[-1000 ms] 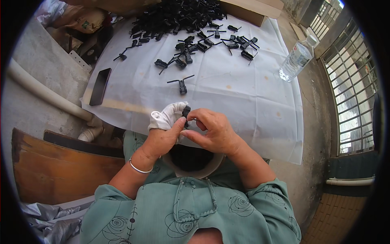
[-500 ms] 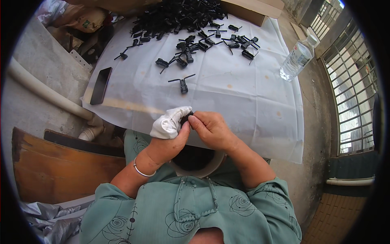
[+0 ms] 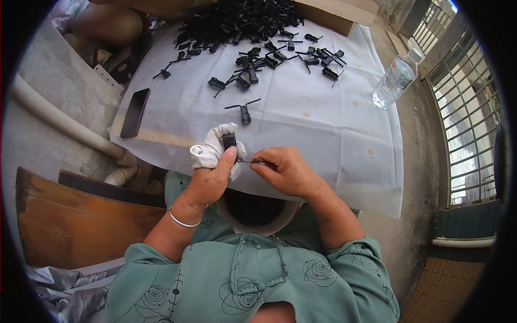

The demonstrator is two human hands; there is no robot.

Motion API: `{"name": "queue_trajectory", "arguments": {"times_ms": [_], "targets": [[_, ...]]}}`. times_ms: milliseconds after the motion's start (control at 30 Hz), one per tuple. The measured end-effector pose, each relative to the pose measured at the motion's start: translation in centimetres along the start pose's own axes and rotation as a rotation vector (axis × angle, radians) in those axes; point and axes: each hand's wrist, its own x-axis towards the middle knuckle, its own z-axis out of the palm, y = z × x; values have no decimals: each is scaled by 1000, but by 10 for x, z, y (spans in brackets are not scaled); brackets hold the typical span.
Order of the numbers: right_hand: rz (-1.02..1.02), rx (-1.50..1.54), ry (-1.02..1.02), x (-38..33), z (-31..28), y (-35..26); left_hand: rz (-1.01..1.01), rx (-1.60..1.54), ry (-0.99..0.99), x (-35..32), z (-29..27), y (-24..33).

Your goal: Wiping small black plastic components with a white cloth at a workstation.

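My left hand [image 3: 214, 177] is closed on a small black plastic part [image 3: 230, 141], thumb pressed on its near end. A crumpled white cloth [image 3: 207, 153], perhaps a glove, covers the fingers of that hand behind the part. Just to the right, my right hand [image 3: 285, 169] is closed in a pinch around a slim dark tool [image 3: 263, 162]. Its thin shaft reaches left to the near end of the part; whether the tip touches is hard to see. Ahead of both hands, a single black part with two thin arms [image 3: 245, 114] lies on the white sheet.
A big heap of black parts [image 3: 231, 24] covers the table's far side, with several loose ones nearer. A phone [image 3: 134, 113] lies at left, a water bottle [image 3: 398, 75] stands at right. Below the table edge, a bucket [image 3: 291, 212] sits between my knees. Someone's blurred head shows far left.
My left hand has moved left and turned, bringing the black part into sight. My hands have drawn apart, showing the slim tool between them. A person's head has come in at far left.
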Motion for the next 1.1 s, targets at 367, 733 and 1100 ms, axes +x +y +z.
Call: {"name": "queue_trajectory", "arguments": {"times_ms": [367, 733, 1100], "targets": [[64, 318, 111, 3, 2, -4, -21, 313, -210, -3, 8, 1], [-26, 228, 62, 8, 20, -10, 251, 798, -75, -7, 10, -2], [133, -267, 138, 46, 4, -9, 245, 957, -232, -20, -17, 16]]}}
